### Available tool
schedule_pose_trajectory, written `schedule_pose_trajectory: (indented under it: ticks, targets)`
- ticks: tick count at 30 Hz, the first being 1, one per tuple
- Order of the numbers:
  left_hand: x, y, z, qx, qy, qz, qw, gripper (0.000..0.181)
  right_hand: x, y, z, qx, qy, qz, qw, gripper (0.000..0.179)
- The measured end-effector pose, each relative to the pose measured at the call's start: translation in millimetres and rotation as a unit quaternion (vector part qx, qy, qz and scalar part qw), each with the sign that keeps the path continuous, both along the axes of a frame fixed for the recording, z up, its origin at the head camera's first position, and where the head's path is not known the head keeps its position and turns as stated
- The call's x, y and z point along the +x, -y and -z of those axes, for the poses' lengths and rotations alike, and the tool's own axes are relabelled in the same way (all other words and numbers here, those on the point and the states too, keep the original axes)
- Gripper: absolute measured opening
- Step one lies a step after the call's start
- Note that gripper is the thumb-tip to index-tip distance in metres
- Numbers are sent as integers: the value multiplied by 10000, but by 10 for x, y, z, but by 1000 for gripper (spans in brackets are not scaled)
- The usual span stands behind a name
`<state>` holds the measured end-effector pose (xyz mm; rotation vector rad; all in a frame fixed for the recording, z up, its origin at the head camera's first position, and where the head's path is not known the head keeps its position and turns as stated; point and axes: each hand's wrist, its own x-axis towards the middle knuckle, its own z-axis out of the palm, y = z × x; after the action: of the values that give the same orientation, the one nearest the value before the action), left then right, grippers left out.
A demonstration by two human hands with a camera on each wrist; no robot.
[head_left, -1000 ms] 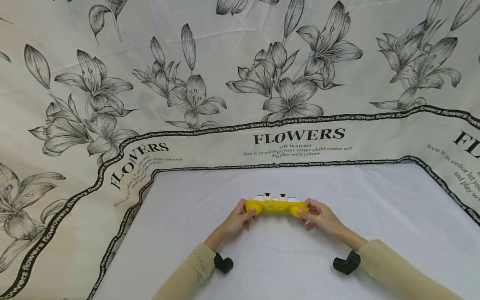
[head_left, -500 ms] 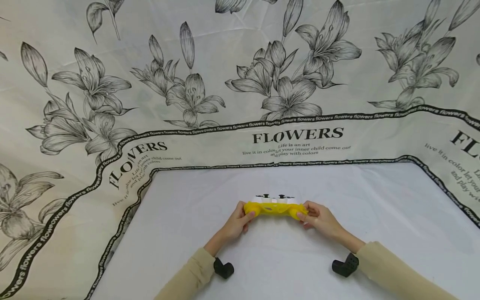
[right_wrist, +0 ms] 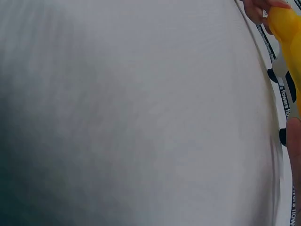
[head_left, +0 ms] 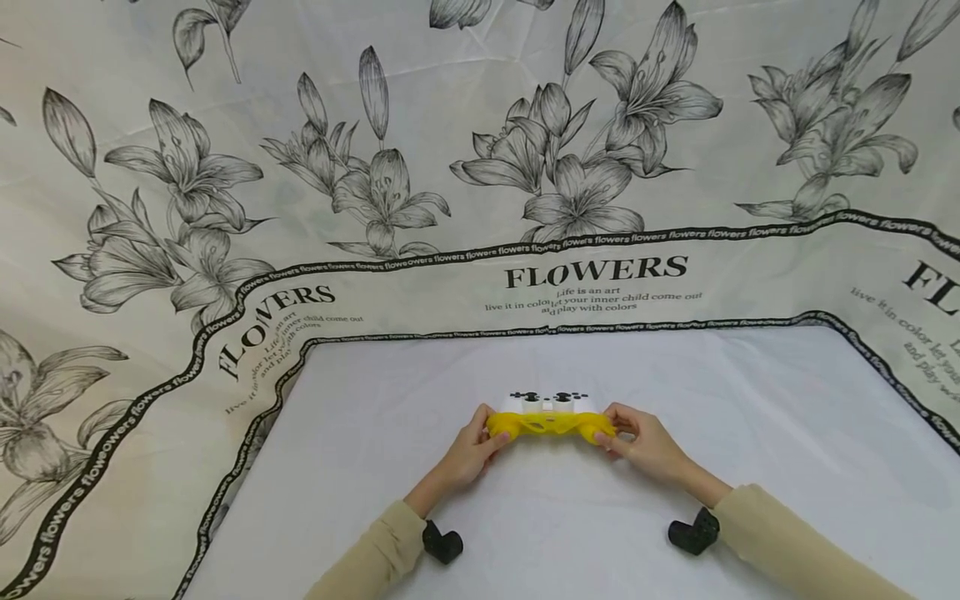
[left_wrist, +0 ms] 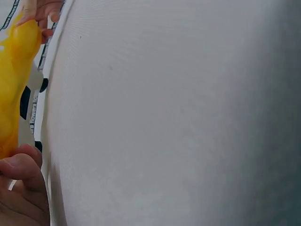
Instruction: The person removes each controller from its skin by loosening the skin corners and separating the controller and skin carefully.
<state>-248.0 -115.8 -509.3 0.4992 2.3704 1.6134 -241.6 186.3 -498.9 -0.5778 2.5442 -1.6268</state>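
Observation:
A game controller [head_left: 551, 424], white on top with a yellow part along the near side and both grips, is held between my two hands in the middle of the head view. My left hand [head_left: 467, 452] pinches its left grip, thumb on the near side. The right grip is held the same way by my right hand [head_left: 651, 443]. Two black thumbsticks and small black buttons show on the white face. In the left wrist view the yellow part [left_wrist: 10, 80] is cut off by the frame's edge. Fingers behind the grips are partly hidden.
A white cloth [head_left: 570, 525] covers the table beneath the hands. Behind and to the sides hangs a white curtain [head_left: 420, 100] printed with grey flowers and lettering. Black devices [head_left: 442, 542] sit at both wrists, by the beige sleeves.
The controller has tilted so that more of its white face and thumbsticks shows towards the head camera. Both hands keep their hold and have barely shifted.

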Motion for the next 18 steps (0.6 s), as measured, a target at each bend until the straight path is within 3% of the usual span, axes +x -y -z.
schedule_pose_trajectory:
  ticks: [10, 18]
  targets:
    - [-42, 63, -36, -420, -52, -160, 9990, 21, -74, 47, -30, 770, -647, 65, 9949, 16]
    - [-60, 60, -64, -496, 212, -233, 9983, 22, -67, 48, -55, 944, -694, 195, 9929, 17]
